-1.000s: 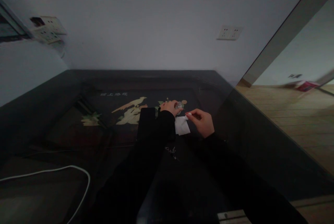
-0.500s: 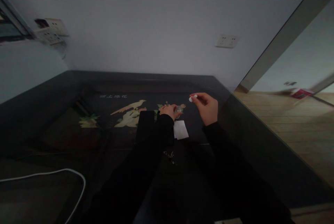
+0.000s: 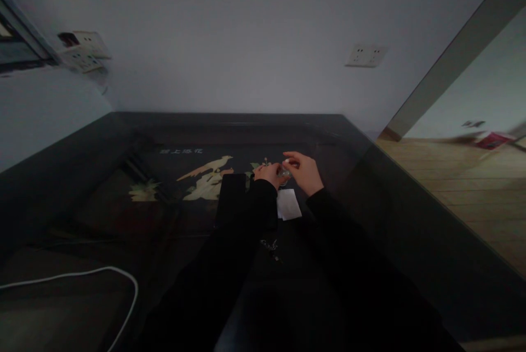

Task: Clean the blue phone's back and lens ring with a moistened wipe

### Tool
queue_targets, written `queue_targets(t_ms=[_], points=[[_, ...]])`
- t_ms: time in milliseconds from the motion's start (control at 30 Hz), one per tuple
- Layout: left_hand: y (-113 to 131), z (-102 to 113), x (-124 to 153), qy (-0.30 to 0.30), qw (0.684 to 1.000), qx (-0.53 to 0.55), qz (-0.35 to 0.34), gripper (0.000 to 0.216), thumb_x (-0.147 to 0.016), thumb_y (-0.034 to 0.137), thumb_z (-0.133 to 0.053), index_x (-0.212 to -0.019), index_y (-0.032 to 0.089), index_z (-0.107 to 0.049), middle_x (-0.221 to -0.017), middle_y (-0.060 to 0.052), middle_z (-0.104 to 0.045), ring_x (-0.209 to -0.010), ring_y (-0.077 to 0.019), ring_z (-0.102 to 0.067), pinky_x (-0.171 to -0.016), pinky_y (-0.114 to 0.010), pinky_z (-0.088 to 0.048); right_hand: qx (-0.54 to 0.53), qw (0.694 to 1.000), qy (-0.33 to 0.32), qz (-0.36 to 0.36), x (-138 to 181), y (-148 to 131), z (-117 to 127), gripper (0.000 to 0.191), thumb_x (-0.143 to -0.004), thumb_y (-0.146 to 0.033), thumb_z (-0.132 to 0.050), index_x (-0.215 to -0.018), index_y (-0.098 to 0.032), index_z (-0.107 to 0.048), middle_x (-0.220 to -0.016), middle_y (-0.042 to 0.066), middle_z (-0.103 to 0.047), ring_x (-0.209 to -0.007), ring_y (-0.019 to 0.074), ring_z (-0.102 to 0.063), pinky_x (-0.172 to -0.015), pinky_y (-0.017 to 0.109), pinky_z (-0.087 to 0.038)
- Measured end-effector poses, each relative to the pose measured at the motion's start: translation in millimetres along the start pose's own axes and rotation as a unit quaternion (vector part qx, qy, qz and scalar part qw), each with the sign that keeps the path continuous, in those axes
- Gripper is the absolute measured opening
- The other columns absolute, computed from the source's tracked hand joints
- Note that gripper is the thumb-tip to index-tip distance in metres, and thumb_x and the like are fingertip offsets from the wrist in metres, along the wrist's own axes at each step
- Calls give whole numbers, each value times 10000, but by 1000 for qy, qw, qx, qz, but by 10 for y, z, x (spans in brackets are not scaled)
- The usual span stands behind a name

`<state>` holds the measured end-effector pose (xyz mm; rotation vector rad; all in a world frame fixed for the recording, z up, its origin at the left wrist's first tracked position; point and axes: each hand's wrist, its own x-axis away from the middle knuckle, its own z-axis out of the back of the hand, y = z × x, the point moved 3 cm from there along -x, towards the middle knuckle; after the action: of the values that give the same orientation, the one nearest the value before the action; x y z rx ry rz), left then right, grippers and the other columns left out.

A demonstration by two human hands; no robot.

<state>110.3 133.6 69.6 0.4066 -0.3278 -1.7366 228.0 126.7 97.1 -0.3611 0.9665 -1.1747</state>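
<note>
Small clear object [image 3: 283, 171]: glassy and pale, pinched between the 2 hands above the dark table [image 3: 102, 177]; too small and dim to tell its long axis or which way it points.
Left hand [image 3: 268, 173]: fingers curled around the object's left side.
Right hand [image 3: 303, 170]: fingertips closed on the object's top from the right.
White paper square [image 3: 288, 205]: flat on the table, just below the hands.
Dark phone [image 3: 232, 193]: beside the left wrist.
White cable [image 3: 102, 272]: loops far left.

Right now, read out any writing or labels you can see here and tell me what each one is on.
Row of pale characters on the dark inlaid table, above the bird design: four characters, too blurred to read.
Red item on the floor: any print too blurred.
Wall sockets: no readable marks.
</note>
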Motion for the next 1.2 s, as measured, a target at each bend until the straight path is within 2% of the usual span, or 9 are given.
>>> queue_targets(t_ms=[100, 233, 400, 567, 700, 800, 933, 1067, 1200], points=[[18, 23, 14, -3, 1000, -2, 0, 386, -721, 490, -539, -986, 212, -588, -964, -39, -666, -941, -208, -591, -883, -325, -367, 38, 999, -23, -5, 4, 38, -42, 170, -741, -223, -567, -890, -212, -647, -790, 21, -679, -720, 147, -622, -660, 264, -464], [24, 28, 25, -4, 1000, -5, 2, 411, -734, 497, -518, -1017, 208, -590, -957, -51, -667, -940, -216, -592, -877, -328, -372, 94, 995, -17, -13, 5, 22, -50, 80, -749, -271, -570, -762, -209, -620, -741, 12, -656, -697, 146, -598, -641, 254, -425], [14, 14, 20, -5, 1000, -5, 0, 432, -722, 491, -534, -1053, 218, -582, -987, -49, -664, -947, -218, -591, -864, -328, -384, 160, 987, 10, -33, 5, 13, -85, 208, -752, -399, -568, -705, -198, -541, -652, 7, -601, -625, 154, -555, -569, 249, -356], [14, 3, 9, -3, 1000, -2, 6, 406, -716, 485, -543, -990, 195, -615, -947, -63, -674, -929, -223, -598, -875, -334, -377, 215, 976, 12, -37, 22, -1, -56, 290, -781, -484, -505, -765, -196, -543, -697, 35, -606, -641, 174, -553, -548, 255, -328], [5, -8, 4, -3, 1000, 9, 7, 394, -705, 479, -565, -1005, 228, -613, -933, -35, -679, -923, -208, -598, -876, -328, -374, 190, 981, -46, -16, -16, -14, 10, 274, -783, -425, -535, -977, -234, -563, -884, 22, -648, -714, 147, -585, -580, 236, -360], [0, -9, 5, -3, 1000, 14, 2, 403, -700, 463, -581, -1029, 230, -600, -957, -24, -672, -935, -199, -590, -875, -320, -372, 196, 978, -67, -14, -39, -19, 42, 166, -789, -371, -541, -849, -235, -614, -810, 9, -659, -723, 148, -591, -598, 235, -360], [7, -1, 9, -4, 1000, 13, 1, 449, -706, 461, -576, -1086, 222, -577, -1004, -38, -661, -961, -209, -579, -876, -325, -368, 231, 971, -37, -38, -15, -29, 35, 259, -796, -427, -513, -728, -192, -597, -714, 53, -638, -691, 190, -581, -579, 266, -341], [15, -10, 7, 1, 1000, 6, -5, 437, -712, 462, -562, -1078, 223, -576, -971, -39, -670, -943, -208, -588, -896, -334, -355, 239, 969, -27, -49, 9, -40, 25, 309, -793, -491, -488, -756, -201, -588, -715, 52, -639, -673, 190, -585, -567, 265, -338], [11, -62, 8, 11, 1000, -5, -18, 387, -725, 433, -544, -1037, 207, -574, -953, -47, -671, -955, -211, -588, -937, -352, -325, 220, 973, -37, -52, 2, -2, 129, 308, -767, -511, -523, -901, -239, -579, -777, 5, -663, -691, 156, -601, -584, 241, -369]])
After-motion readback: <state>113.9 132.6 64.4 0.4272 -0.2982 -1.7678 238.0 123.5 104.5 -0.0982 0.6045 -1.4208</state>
